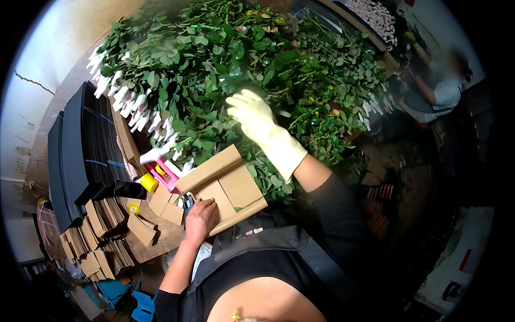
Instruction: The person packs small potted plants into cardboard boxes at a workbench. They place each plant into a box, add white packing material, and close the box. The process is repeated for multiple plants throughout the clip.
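My left hand [201, 220], bare, lies over the left end of a folded corrugated cardboard tray [241, 187]. Its fingertips press on the tray's inner face; the thumb is hidden. In a cream rubber glove, my right hand [253, 114] is raised over a large heap of leafy green cut stems [217, 68], with nothing seen in its fingers. They look like rose stems, and many at the left end in white sleeves [136, 104]. One white-sleeved stem [157, 153] lies blurred beside a pink tool or holder [165, 173].
Dark flat cardboard stacks [80, 149] stand at the left. On the wooden table [157, 245] lie a phone [130, 189], yellow tape rolls [149, 183] and brown cardboard pieces [106, 219]. A blue plastic item [143, 304] is below. Another person [442, 88] works at the far right.
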A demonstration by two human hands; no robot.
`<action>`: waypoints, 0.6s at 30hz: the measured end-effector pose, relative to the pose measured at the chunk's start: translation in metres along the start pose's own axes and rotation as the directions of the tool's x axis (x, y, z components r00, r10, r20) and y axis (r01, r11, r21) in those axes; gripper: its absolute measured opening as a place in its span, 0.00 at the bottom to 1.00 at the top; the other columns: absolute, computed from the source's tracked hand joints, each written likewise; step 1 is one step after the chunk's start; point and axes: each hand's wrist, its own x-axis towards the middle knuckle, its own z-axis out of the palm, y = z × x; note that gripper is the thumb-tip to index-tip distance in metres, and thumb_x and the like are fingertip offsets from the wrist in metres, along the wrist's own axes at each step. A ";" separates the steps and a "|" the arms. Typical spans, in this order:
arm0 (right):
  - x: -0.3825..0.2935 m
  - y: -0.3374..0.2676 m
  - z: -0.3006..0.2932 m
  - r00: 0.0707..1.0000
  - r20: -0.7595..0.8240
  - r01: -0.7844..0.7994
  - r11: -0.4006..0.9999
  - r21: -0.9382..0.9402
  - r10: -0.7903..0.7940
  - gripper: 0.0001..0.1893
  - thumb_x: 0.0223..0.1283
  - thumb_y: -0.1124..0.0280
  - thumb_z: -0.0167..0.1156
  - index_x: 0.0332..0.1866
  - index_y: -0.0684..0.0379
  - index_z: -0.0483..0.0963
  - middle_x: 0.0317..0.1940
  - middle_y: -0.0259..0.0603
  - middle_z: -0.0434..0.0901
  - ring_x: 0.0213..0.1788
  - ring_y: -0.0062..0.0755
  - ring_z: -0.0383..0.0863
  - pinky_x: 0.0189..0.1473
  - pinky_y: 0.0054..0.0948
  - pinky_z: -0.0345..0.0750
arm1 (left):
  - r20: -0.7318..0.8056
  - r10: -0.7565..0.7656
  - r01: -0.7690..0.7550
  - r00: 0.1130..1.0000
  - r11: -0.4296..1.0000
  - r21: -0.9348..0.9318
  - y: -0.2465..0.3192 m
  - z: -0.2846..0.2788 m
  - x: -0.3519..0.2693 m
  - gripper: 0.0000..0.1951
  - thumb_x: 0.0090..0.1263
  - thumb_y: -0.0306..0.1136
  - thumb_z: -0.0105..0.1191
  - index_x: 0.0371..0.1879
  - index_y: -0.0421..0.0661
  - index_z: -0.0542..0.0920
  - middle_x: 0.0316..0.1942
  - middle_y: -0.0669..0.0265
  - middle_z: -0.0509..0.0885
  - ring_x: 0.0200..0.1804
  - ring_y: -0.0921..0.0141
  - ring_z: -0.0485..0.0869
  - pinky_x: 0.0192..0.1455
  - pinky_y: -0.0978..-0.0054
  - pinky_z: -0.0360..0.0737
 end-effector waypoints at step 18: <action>0.080 0.001 -0.002 0.914 0.404 0.063 0.962 -0.264 0.051 0.11 0.70 0.71 0.54 0.49 0.52 0.84 0.53 0.45 0.87 0.60 0.40 0.86 0.58 0.35 0.83 | 0.055 -0.036 0.034 0.998 0.998 0.049 -0.004 0.002 -0.009 0.13 0.66 0.31 0.67 0.49 0.50 0.88 0.56 0.67 0.87 0.68 0.60 0.80 0.77 0.46 0.67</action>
